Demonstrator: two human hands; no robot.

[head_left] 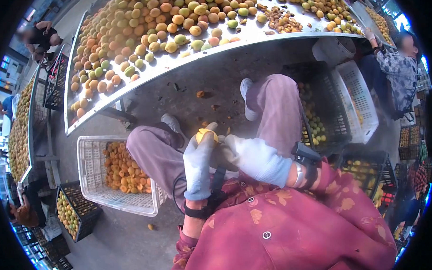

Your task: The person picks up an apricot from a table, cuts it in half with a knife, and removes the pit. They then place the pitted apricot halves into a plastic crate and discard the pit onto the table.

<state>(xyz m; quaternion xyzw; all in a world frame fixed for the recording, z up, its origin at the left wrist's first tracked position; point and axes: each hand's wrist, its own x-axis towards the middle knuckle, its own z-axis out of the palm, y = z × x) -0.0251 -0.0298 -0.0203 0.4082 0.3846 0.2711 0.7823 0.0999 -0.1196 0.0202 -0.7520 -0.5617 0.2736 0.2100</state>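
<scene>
My left hand [198,159], in a white glove with a stained fingertip area, holds a yellow-orange apricot [205,135] between thumb and fingers above my lap. Close beside it on the right is my right hand [255,155], also gloved, its fingers bent toward the fruit. Whatever those fingers grip is too small and blurred to make out. Whole apricots [174,22] in orange, yellow and green are spread over the metal table [175,65] in front of me. A white crate [91,187] on the floor at the left contains orange fruit pieces [127,171].
Black crates [327,107] of fruit and a white crate [360,101] stand right of my knees. Another black crate [88,213] is at the lower left. Co-workers sit at the right [397,71] and upper left [43,38]. Fruit scraps [201,94] lie on the floor.
</scene>
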